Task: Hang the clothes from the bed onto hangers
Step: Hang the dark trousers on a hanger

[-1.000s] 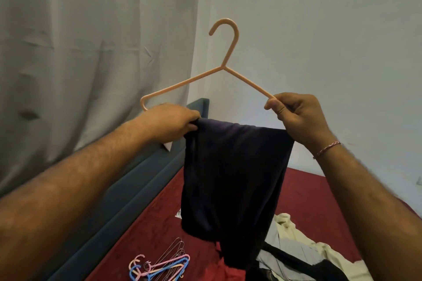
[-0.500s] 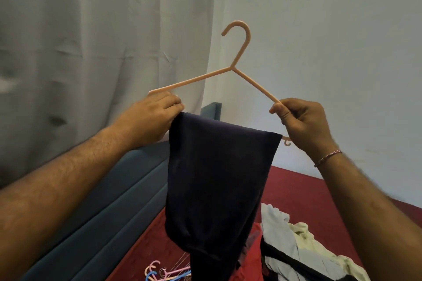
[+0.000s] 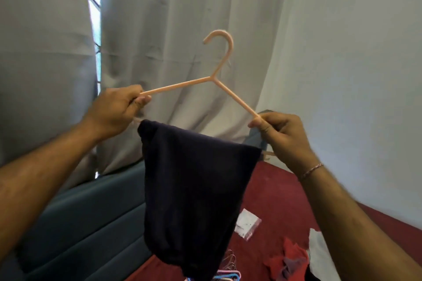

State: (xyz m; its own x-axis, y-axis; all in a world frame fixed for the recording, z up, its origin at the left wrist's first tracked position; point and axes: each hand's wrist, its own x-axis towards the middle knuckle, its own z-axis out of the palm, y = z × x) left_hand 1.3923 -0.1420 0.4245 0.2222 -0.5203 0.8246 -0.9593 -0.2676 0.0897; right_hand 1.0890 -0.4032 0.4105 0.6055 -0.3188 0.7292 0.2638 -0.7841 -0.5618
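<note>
Peach plastic hanger [image 3: 219,81] held up in front of grey curtains [image 3: 171,29], hook uppermost and tilted, its right shoulder lower than its left. The left hand [image 3: 114,109] grips the end of the left shoulder arm, fingers [image 3: 142,100] curled round the rod. The right hand [image 3: 283,137] pinches the end of the right shoulder arm between thumb and curled fingers; a thin bracelet [image 3: 312,169] circles that wrist. A dark navy garment [image 3: 194,189] is draped over the hanger's lower bar between the two hands and hangs folded, its lower end reaching the bottom edge of the view; the bar itself is hidden by the cloth apart from short stubs beside each hand. Below lies the bed [image 3: 269,189] with a red cover, bounded on the left by a blue-grey padded headboard [image 3: 91,223]. On the bed: a small clear plastic packet [image 3: 247,223] near the garment's right side, a heap of red and white clothes [image 3: 296,260] towards the lower right, and a bundle of spare hangers [image 3: 228,271], pink and blue, partly hidden behind the garment. A pale wall [image 3: 354,75] stands at right.
</note>
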